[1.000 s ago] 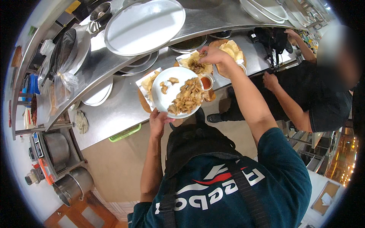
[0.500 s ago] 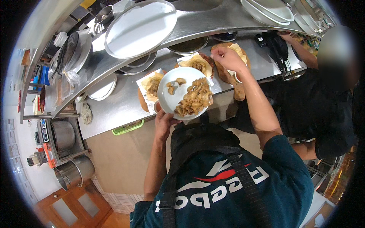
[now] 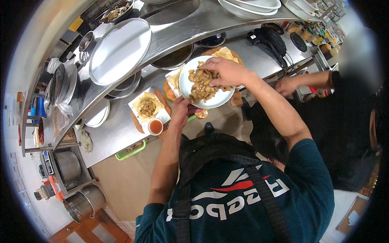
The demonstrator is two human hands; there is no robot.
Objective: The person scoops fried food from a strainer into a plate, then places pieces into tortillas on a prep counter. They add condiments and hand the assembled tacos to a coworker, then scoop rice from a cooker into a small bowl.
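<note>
A white plate (image 3: 221, 98) heaped with browned food pieces (image 3: 200, 92) is held up by my left hand (image 3: 183, 112), which grips its left rim. My right hand (image 3: 229, 73) reaches over the plate, its curled fingers in the pieces. Left of the plate, a wooden board (image 3: 159, 97) carries paper, yellowish chips (image 3: 137, 101) topped with similar browned pieces (image 3: 146, 107), and a small cup of orange-red sauce (image 3: 155, 126). Behind the plate, more chips (image 3: 175, 79) show partly on a second board, and a third board with chips (image 3: 224, 52) lies farther right.
A steel shelf (image 3: 170, 24) overhangs the counter and bears a large oval platter (image 3: 120, 50) and white dishes (image 3: 251, 8). At right stands a co-worker in black, one hand (image 3: 286, 86) near the counter edge. A black bag-like thing (image 3: 269, 42) lies on the counter.
My right hand has come back from the far right board down onto the food on the plate. The plate has shifted right over the boards. The co-worker's hand has left the black bag-like thing.
</note>
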